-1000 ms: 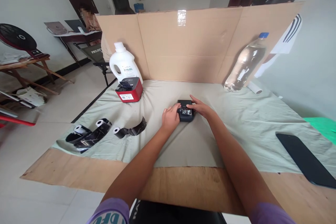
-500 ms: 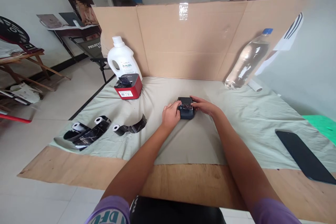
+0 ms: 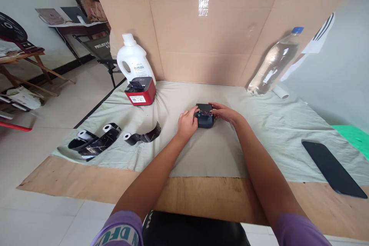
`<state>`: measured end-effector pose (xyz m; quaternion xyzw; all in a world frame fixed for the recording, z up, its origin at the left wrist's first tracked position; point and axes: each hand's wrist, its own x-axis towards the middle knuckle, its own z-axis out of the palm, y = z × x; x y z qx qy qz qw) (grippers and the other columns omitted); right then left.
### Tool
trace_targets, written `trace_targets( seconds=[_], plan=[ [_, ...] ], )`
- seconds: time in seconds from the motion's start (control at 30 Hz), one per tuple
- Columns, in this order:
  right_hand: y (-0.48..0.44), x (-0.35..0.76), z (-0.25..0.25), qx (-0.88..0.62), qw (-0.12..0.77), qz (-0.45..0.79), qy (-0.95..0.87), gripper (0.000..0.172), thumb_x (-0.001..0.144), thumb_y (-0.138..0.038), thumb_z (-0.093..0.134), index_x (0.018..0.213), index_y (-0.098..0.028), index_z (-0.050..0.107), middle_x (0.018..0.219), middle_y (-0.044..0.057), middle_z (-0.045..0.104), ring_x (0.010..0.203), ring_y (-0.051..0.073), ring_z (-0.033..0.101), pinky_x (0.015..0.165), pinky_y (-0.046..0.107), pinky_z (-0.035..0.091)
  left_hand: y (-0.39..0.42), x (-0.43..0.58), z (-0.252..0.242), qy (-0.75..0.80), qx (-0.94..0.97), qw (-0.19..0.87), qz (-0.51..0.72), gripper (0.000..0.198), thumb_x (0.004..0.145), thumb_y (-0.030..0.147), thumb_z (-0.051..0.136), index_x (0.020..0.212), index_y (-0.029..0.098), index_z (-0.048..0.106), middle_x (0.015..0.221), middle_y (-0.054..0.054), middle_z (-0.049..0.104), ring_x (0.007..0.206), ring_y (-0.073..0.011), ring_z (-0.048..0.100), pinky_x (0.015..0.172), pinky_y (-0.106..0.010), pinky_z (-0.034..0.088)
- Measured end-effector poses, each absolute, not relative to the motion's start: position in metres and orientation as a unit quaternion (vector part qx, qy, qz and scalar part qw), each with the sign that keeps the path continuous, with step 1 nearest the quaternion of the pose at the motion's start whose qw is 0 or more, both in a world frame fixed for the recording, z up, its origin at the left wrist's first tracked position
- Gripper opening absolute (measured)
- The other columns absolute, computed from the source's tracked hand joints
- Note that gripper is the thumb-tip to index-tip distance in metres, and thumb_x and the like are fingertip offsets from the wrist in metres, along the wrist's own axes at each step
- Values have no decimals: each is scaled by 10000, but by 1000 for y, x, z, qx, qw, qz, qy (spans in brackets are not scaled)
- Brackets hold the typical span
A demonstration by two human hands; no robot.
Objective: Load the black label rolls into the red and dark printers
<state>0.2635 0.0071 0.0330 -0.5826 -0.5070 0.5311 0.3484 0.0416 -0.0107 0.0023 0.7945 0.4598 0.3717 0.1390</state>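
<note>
A small black box-shaped device (image 3: 205, 121) stands on the cloth in front of me, with a strip of dark glossy material across its top. My left hand (image 3: 188, 122) is closed on its left side, fingertips at the upper left edge. From the right, my right hand (image 3: 225, 113) holds the device at its upper right side, fingers by the strip. To the left lies a partly unrolled black roll (image 3: 142, 137), and beyond it more black rolls with white cores (image 3: 99, 144). A red device (image 3: 142, 94) sits at the back left.
A white jug (image 3: 137, 59) stands behind the red device. A cardboard panel (image 3: 201, 38) closes off the back. A clear bottle (image 3: 272, 63) leans at the back right beside a white tube (image 3: 280, 92). A dark phone (image 3: 333, 167) lies at the right edge.
The camera view has shifted slightly. Both hands remain on the black device, and the strip on its top looks narrower than before.
</note>
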Motion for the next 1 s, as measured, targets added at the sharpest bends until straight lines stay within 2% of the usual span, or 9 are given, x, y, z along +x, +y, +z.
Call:
trace_targets(
  seconds=[0.17, 0.5, 0.6, 0.7, 0.83, 1.0],
  plan=[
    [5, 262, 36, -572, 356, 542, -503, 668, 767, -244, 692, 1415, -242, 531, 1386, 79, 587, 1012, 190, 606, 673, 239, 482, -9, 40, 1, 445, 790, 156, 392, 570, 843, 76, 436, 1399, 190, 488, 1309, -36, 689, 1116, -233, 615, 1016, -388, 453],
    [8, 259, 31, -576, 365, 541, -493, 599, 776, -247, 687, 1363, -227, 572, 1342, 87, 618, 1002, 185, 623, 626, 215, 474, -6, 37, -2, 445, 782, 174, 401, 573, 879, 107, 454, 1444, 202, 477, 1363, -53, 648, 1184, -220, 608, 1081, -392, 465],
    [9, 261, 28, -572, 370, 541, -493, 572, 779, -275, 694, 1340, -235, 590, 1379, 78, 596, 963, 175, 623, 614, 218, 469, -5, 36, -3, 442, 778, 175, 411, 471, 910, 121, 447, 1337, 225, 615, 1383, -38, 635, 1228, -215, 595, 1105, -391, 462],
    [10, 261, 25, -568, 372, 541, -497, 576, 789, -302, 701, 1347, -227, 582, 1385, 80, 590, 960, 168, 615, 626, 218, 465, -5, 36, -5, 460, 775, 169, 399, 458, 891, 81, 453, 1220, 264, 713, 1413, -2, 616, 1235, -219, 598, 1074, -394, 501],
    [9, 259, 26, -574, 369, 529, -505, 536, 790, -307, 692, 1315, -238, 606, 1315, 69, 631, 937, 167, 618, 637, 221, 454, -4, 37, -5, 478, 784, 149, 367, 495, 878, 62, 469, 1240, 306, 704, 1427, 24, 602, 1195, -243, 618, 988, -434, 556],
    [8, 256, 33, -570, 364, 528, -513, 486, 749, -268, 697, 1230, -211, 660, 1134, 70, 696, 896, 185, 613, 674, 256, 466, 3, 41, -4, 477, 797, 128, 349, 487, 845, 1, 455, 1108, 314, 719, 1443, 55, 584, 1115, -249, 636, 929, -449, 568]
  ],
)
